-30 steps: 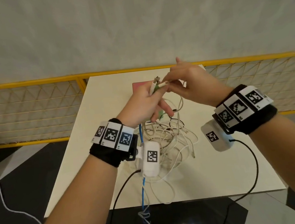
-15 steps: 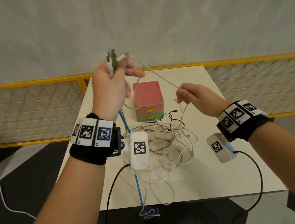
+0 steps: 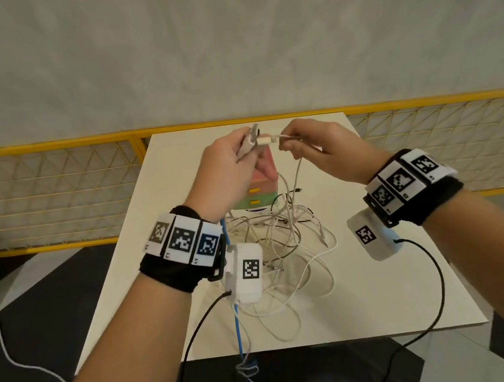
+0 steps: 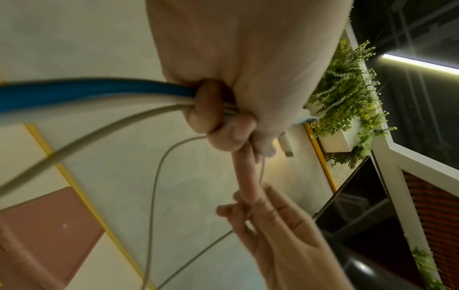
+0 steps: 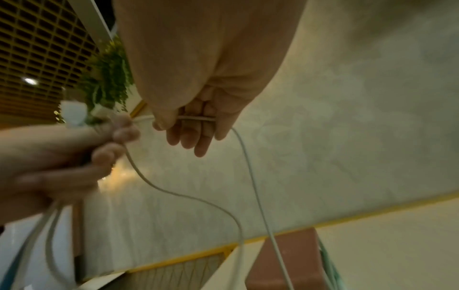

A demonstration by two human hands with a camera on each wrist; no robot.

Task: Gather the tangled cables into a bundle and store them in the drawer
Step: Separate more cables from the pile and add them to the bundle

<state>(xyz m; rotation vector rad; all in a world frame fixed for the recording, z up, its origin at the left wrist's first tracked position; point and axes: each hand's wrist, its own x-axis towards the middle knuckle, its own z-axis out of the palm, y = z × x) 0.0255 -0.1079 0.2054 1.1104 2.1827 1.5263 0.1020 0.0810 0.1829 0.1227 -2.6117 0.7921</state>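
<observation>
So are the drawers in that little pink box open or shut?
Shut, as far as visible: the drawer fronts sit flush with the little pink box, though the left hand hides part.

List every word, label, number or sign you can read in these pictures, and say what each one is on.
No readable words or brand names anywhere.
Left wristband: square black-and-white coded markers, with tiny characters under them, too small to read.
Right wristband: same kind of markers, small print unreadable.
Two white wrist camera housings: one coded marker each, no text.
Drawer box: no label visible.
</observation>
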